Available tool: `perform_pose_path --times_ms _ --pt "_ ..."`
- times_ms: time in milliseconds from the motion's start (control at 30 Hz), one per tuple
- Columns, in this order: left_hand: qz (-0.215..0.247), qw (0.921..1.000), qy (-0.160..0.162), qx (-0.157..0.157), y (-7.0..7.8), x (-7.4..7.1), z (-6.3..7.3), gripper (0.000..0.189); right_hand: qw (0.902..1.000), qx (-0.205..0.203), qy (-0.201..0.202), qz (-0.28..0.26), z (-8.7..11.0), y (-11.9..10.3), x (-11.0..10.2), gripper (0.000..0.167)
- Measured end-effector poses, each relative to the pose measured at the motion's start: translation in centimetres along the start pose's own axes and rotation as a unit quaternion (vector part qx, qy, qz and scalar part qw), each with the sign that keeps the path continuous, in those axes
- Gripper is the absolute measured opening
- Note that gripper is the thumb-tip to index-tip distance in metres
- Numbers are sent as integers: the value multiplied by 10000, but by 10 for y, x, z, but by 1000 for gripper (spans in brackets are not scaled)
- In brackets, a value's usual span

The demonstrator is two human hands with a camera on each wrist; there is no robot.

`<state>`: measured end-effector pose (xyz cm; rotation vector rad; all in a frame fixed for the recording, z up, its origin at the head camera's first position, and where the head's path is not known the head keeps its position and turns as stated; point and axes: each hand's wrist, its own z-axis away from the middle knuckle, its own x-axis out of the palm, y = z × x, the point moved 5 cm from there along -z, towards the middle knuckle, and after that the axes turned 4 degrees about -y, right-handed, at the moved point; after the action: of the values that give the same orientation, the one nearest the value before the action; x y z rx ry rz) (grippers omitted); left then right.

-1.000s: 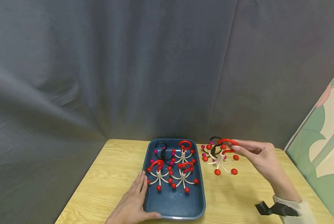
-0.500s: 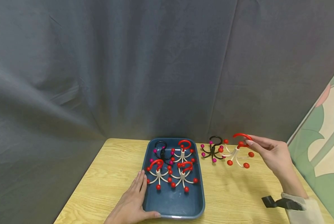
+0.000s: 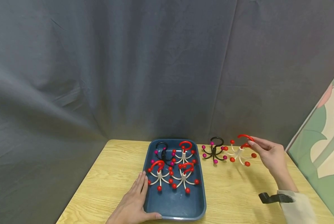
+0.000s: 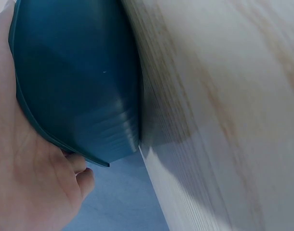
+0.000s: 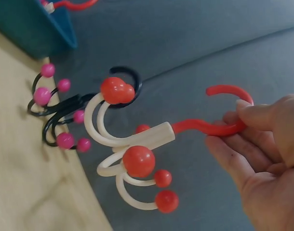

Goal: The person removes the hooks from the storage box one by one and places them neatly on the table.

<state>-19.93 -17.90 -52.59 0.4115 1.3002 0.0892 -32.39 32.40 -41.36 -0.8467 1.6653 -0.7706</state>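
Observation:
My right hand (image 3: 270, 155) pinches the red hook end of a white multi-arm hanger hook (image 3: 240, 153) between thumb and fingers. Red balls tip its curved arms, which hang above the table at the right. Close to its left, a black hanger hook (image 3: 214, 151) with pink balls stands on the table. My left hand (image 3: 133, 199) rests along the left rim of a dark blue tray (image 3: 174, 208), fingers straight and thumb at the near edge. In the tray are three white hanger hooks, one of them at the front right (image 3: 183, 178), and one black hanger hook (image 3: 163, 154).
The wooden table (image 3: 99, 180) reaches back to a grey curtain (image 3: 155, 77). A flower-patterned panel (image 3: 326, 140) stands along the right side. A black strap (image 3: 276, 198) goes round the right wrist.
My right hand has carried the white hanger hook rightward, away from in front of the black one, and slightly lower in the last half second. The left hand and tray have stayed put.

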Motion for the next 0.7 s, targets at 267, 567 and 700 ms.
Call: perform_pose_path --times_ms 267,567,700 --pt "75 9999 -44 -147 -1 0 -1 146 10000 27 82 51 -17 22 14 55" --pt "91 9998 -51 -169 -1 1 -3 145 9998 103 -138 99 -29 38 28 52" --pt "136 9996 -79 -222 -2 2 -3 145 9993 86 -339 110 -34 44 34 52"
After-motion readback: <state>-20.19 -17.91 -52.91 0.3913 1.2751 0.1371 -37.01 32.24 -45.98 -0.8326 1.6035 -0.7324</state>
